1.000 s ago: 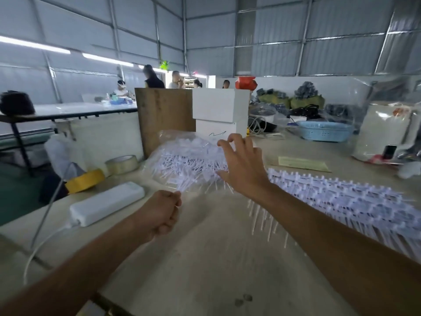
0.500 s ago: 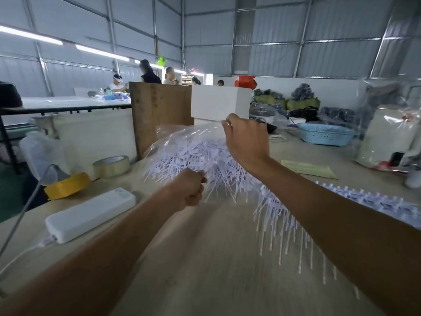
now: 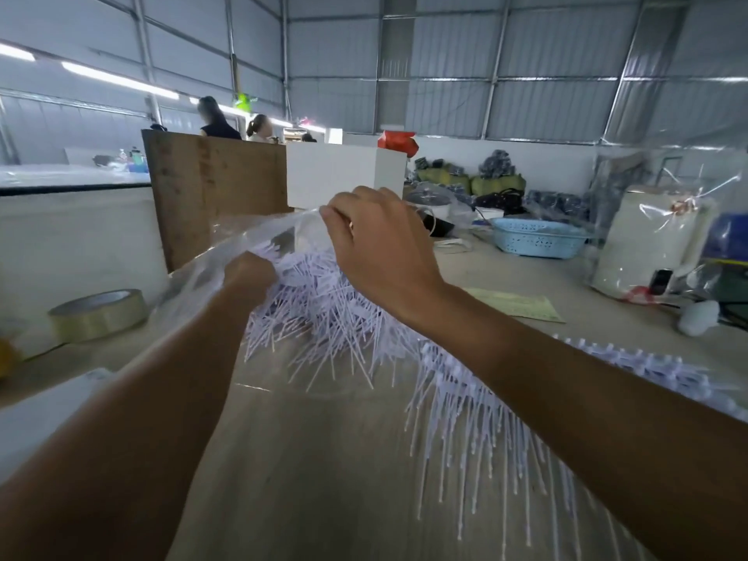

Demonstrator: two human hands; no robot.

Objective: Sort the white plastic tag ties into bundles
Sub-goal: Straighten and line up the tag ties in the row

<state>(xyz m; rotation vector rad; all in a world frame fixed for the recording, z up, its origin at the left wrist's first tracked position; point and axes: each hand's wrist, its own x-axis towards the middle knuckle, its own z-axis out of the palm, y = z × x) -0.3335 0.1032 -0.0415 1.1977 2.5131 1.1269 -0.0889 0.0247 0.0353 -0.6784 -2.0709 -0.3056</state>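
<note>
Warehouse workbench (image 3: pixel 324 479), tag-tie sorting.
Right hand (image 3: pixel 380 253) pinching clear bag (image 3: pixel 226 253) up to open it; left hand (image 3: pixel 249 273) buried among tag ties (image 3: pixel 324 317) beneath, grip hidden, cannot tell.

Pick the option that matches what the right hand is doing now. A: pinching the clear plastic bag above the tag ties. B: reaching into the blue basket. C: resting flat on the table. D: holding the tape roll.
A: the right hand pinches the edge of the clear plastic bag above the tag ties.
</note>
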